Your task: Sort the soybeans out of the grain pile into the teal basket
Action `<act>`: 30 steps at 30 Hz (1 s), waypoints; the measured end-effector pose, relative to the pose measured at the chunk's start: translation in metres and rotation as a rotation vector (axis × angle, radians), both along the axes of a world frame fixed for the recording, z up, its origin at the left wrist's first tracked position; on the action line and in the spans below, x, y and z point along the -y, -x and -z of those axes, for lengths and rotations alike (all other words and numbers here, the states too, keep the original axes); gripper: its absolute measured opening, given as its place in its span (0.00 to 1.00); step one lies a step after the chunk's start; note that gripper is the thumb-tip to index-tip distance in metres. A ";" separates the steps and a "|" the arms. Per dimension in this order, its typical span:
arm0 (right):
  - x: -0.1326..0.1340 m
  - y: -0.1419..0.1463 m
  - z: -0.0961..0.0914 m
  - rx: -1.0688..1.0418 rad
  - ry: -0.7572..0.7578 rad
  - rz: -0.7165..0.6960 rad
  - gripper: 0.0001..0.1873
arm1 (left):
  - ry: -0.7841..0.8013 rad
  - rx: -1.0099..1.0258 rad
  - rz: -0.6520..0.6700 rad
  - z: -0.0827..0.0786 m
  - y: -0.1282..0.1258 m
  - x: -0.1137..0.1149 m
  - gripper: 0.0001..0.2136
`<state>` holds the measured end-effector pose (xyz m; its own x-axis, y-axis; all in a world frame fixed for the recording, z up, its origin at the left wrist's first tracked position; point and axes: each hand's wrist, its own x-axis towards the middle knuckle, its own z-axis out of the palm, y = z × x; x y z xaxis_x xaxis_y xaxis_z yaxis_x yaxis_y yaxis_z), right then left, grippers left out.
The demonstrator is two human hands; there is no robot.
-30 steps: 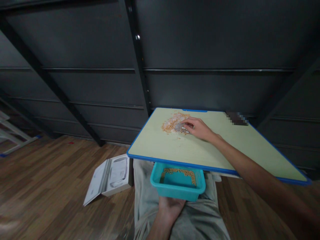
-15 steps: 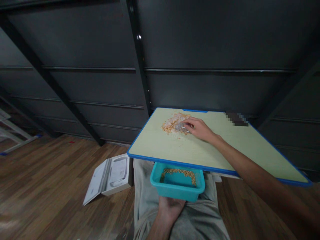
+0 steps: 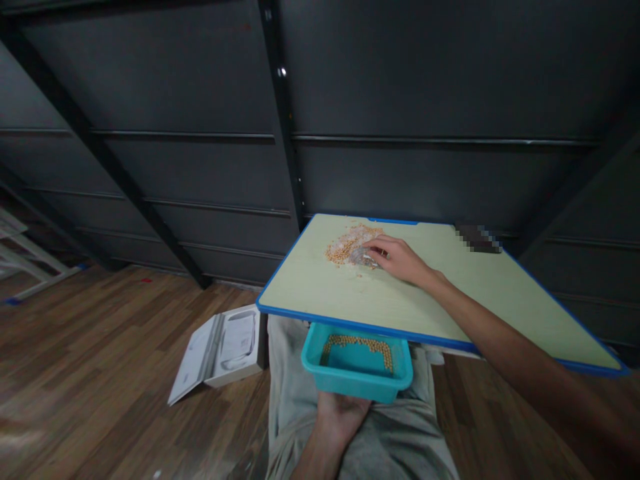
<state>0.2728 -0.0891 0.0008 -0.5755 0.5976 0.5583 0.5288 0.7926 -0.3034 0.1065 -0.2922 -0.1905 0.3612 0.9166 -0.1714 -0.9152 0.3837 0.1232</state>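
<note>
On the pale board lies a pile of round golden beans or beads, mixed with whitish grains. My right hand is closed at the pile's right side, its fingers bent round a small greyish see-through object that rests among the grains; its exact kind is unclear. Below the board's front edge, my left hand grips a teal plastic basin from underneath, with its fingers mostly hidden. Similar golden beads lie along the far and side edges of the basin's floor.
The blue-edged table board spans my lap, with a dark pixelated item at its far right. A dark panelled wall rises behind. An open white box lies on the wooden floor at left; a white frame stands farther left.
The view has shifted very slightly. My right hand and the see-through object stay at the pile with hardly any movement, and the basin remains in my left hand.
</note>
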 end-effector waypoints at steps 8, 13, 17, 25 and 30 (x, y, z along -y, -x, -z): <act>-0.004 -0.003 0.003 0.007 -0.020 0.063 0.13 | -0.006 -0.024 -0.020 0.002 -0.001 0.001 0.18; -0.004 -0.002 0.004 0.020 -0.027 0.047 0.13 | -0.047 0.024 0.004 0.002 -0.001 0.000 0.18; -0.003 -0.001 0.003 0.022 -0.028 0.050 0.13 | -0.047 0.022 -0.013 -0.001 -0.001 0.000 0.19; -0.003 -0.002 0.003 0.009 -0.031 0.041 0.13 | 0.000 0.021 -0.019 0.000 -0.001 0.001 0.19; -0.005 -0.003 0.005 0.014 -0.036 0.046 0.13 | -0.009 -0.016 -0.041 -0.004 -0.002 0.001 0.19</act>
